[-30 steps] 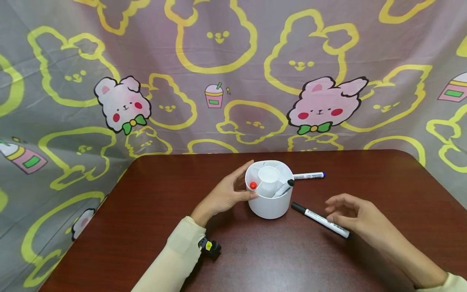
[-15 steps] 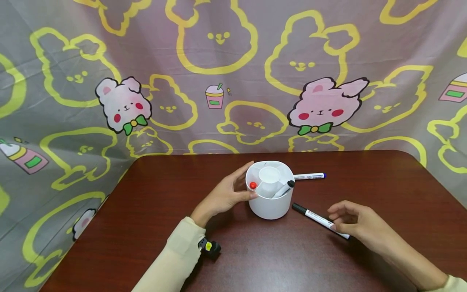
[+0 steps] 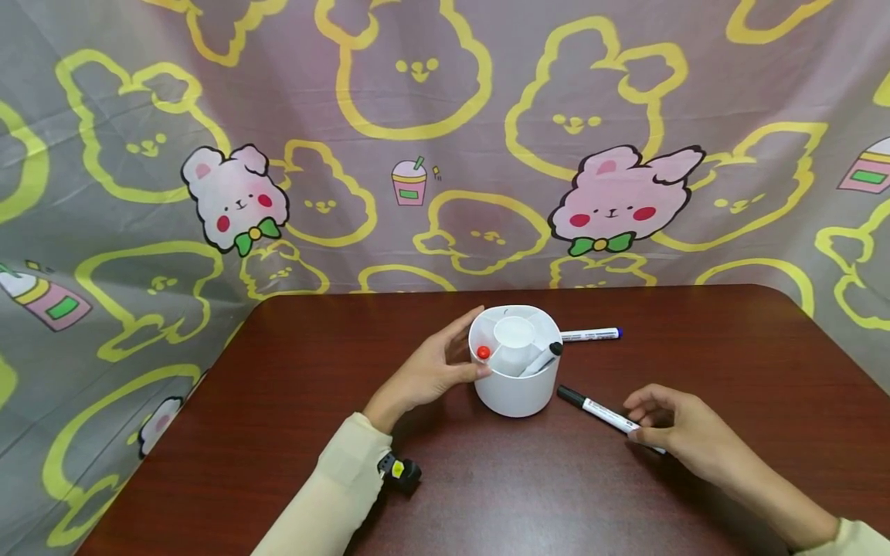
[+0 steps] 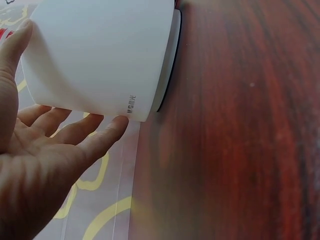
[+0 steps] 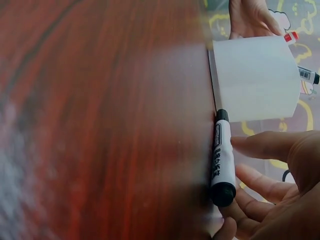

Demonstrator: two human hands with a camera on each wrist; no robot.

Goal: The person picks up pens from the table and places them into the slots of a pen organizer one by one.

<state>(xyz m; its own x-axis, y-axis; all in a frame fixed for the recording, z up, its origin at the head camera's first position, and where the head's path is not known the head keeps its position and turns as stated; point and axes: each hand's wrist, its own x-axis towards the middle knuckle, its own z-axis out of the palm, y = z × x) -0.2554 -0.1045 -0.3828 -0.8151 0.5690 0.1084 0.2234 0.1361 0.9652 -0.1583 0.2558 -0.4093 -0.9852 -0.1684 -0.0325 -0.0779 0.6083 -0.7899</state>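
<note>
Item 1: blk-capped marker, qty 1. Pos.: flat on the brown table, btwn my R hand & the wht. pen holder. Long axis: slantwise; blk cap pts. fwd & to my L, at the holder, just beside its R side (touching or not, can't tell); tail end runs back twd. me & to the R, partly hidden by my R hand

Item 2: R hand, the nearer of my two by far. Sits at the marker's tail end, so most of the barrel lies fwd & L of it. State: thumb & fingers apart, loosely bent, thumb by the near side, fingers by the far side; no pinch seen. Light contact w/ barrel poss., can't tell for sure

Item 3: L hand, well apart from Item 1, holder in btwn. State: gripping the holder, thumb at the front near the rim, fingers round the L & back

Item 4: pen holder, upright, compartmented. Incl. 1 red-tipped marker in the L compt. & 1 blk-tipped marker leaning R in the front-R compt.

Item 5: blue-ended marker, on table behind & R of holder, long axis approx. crosswise, L end hidden by holder
</note>
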